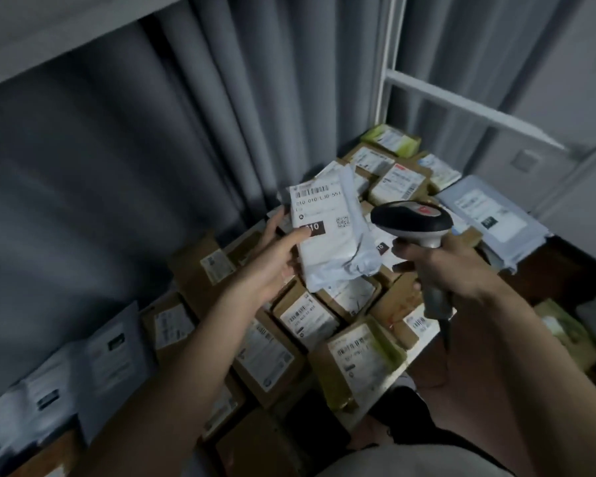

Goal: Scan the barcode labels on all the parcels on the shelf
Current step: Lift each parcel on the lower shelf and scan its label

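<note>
My left hand [275, 259] holds a white poly-bag parcel [331, 235] up above the shelf, thumb across its front and fingers behind. Its label with barcode [315, 191] and QR code faces me. My right hand [451, 263] grips the handle of a grey and black barcode scanner [412, 220]. The scanner head sits just right of the parcel, its nose turned toward it. Below lie several brown cardboard parcels [305, 318] with white labels, packed tightly on the shelf.
Grey poly-bag parcels lie at the right [492, 218] and lower left [111, 352]. A grey curtain [152, 149] hangs behind the shelf. A white shelf frame [461, 105] rises at the back right. An upper shelf board [49, 39] juts out at top left.
</note>
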